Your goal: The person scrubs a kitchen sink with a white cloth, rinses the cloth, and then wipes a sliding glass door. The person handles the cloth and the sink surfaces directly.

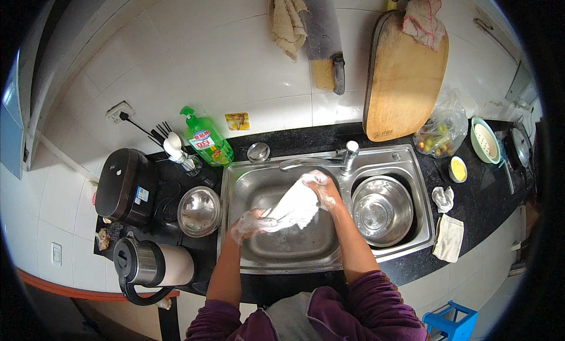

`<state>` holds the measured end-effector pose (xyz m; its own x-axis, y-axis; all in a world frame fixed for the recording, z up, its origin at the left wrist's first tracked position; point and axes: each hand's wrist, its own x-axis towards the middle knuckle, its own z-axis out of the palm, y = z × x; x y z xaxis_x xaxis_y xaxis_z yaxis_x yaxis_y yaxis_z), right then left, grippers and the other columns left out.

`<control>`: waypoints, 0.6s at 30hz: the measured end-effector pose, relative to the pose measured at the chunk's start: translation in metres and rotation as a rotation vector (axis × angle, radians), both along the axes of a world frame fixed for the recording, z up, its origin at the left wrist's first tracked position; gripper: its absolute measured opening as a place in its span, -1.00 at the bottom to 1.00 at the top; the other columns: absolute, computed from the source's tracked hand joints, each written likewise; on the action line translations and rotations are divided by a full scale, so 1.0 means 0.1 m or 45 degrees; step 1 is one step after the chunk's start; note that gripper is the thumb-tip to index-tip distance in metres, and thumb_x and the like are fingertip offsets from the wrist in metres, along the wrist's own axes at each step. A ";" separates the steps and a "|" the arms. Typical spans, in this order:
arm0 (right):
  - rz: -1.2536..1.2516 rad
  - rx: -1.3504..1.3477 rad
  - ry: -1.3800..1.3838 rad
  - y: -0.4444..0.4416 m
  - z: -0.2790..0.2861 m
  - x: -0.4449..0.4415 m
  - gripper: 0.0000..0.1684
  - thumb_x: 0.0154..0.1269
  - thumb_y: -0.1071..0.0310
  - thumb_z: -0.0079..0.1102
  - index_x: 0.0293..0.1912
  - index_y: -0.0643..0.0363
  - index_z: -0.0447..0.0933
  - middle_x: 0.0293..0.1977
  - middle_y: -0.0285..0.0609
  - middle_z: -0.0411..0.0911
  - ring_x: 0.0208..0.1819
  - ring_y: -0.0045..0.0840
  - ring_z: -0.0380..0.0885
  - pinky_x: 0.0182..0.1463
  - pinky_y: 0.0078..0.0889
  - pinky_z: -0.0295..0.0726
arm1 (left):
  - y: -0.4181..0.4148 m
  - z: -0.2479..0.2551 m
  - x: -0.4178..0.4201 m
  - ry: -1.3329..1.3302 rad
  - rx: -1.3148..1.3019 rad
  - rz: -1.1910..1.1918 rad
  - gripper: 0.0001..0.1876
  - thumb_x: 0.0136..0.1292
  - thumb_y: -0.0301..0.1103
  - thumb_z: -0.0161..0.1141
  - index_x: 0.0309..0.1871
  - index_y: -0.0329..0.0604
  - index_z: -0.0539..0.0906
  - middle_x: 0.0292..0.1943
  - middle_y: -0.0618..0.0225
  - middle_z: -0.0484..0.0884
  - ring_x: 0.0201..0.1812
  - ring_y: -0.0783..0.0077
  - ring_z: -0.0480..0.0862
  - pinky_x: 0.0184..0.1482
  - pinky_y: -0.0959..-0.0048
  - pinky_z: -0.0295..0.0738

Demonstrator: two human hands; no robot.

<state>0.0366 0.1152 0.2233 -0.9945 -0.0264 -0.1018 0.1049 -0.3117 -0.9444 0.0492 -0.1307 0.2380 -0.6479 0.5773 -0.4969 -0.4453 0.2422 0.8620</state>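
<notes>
A soapy white cloth (292, 208) is stretched at a slant between my two hands, above the larger basin (282, 248) of a stainless steel sink. My left hand (252, 224), covered in suds, grips its lower end. At the upper end my right hand (323, 188) holds the cloth, with foam on the fingers and wrist. Behind my hands, the faucet (350, 155) has its spout turned left over the basin. In the smaller basin on the right rests a steel bowl (382, 210).
Left of the sink stand a metal bowl (199, 211), a thermal kettle (154, 263), a rice cooker (126, 186) and a green dish soap bottle (207, 140). On the right lie folded cloths (448, 238) and a bag of fruit (441, 133). A wooden cutting board (406, 85) leans against the wall.
</notes>
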 end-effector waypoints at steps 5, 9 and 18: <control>-0.125 0.620 0.194 0.14 0.12 0.03 -0.81 0.02 0.42 0.09 -0.32 0.27 0.38 -0.46 -0.25 0.46 -0.41 -0.63 0.37 -0.30 -0.57 0.37 | 0.08 0.02 -0.07 0.124 0.095 0.234 -0.58 -0.01 -0.42 0.15 -0.06 -0.32 0.34 -0.31 0.30 0.53 -0.23 0.48 0.50 -0.27 0.57 0.41; -0.061 0.593 0.401 0.17 0.05 0.09 -0.59 -0.01 0.37 0.14 -0.10 0.21 0.34 -0.30 -0.14 0.48 -0.21 -0.51 0.41 -0.10 -0.54 0.35 | -0.16 -0.43 -0.10 0.586 0.292 0.517 -0.66 0.01 -0.42 0.12 -0.09 -0.17 0.40 -0.17 0.20 0.48 -0.05 0.28 0.41 0.06 0.36 0.25; 0.428 0.657 -0.028 0.22 0.14 0.26 -0.71 -0.02 0.25 0.19 -0.31 0.23 0.50 -0.39 -0.25 0.48 -0.32 -0.60 0.41 -0.25 -0.52 0.37 | 0.20 -0.28 -0.11 0.257 0.554 0.758 -0.79 0.12 -0.39 -0.06 -0.18 -0.23 0.42 -0.20 0.17 0.49 -0.10 0.26 0.45 -0.03 0.28 0.33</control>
<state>0.0630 0.1375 0.2372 -0.9377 -0.2801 -0.2057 0.1395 0.2388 -0.9610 0.0384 -0.1104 0.2102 -0.9651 0.2192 -0.1434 -0.2181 -0.3691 0.9034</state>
